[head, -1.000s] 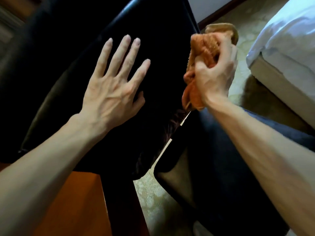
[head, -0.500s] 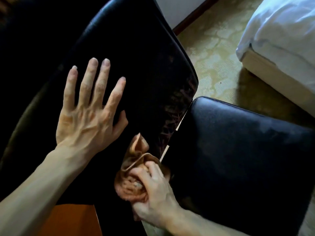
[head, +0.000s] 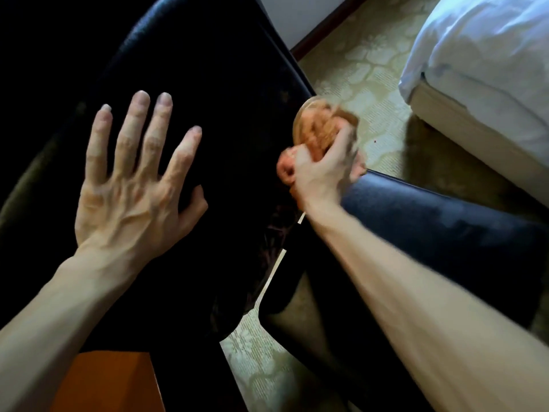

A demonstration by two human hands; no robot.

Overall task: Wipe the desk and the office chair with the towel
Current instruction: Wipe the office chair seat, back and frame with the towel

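Head view, single frame. Right hand (head: 322, 173): fingers curled tight round a bunched orange towel (head: 315, 129), which bulges out above the knuckles and beside the thumb. Hand and towel are motion-blurred. The towel sits at the right edge of the office chair (head: 225, 84) backrest; whether it touches the leather there cannot be told through the blur.

Left hand (head: 130, 191): flat, fingers straight and spread, palm down on the black backrest (head: 237, 150), holding nothing. It lies well left of the towel.

Seat (head: 445, 227): dark cushion, lower right, beneath the right forearm, with a narrow gap between it and the backrest.

Bench (head: 110, 382): an orange-brown wooden corner at the lower left, under the left forearm, just beside the chair.

Floor: pale patterned carpet (head: 356, 72) showing between and beyond the chair parts. Bed (head: 490, 69) with white bedding at the upper right, apart from the chair. Dark baseboard (head: 326, 26) under a light wall (head: 291, 13) at the top.
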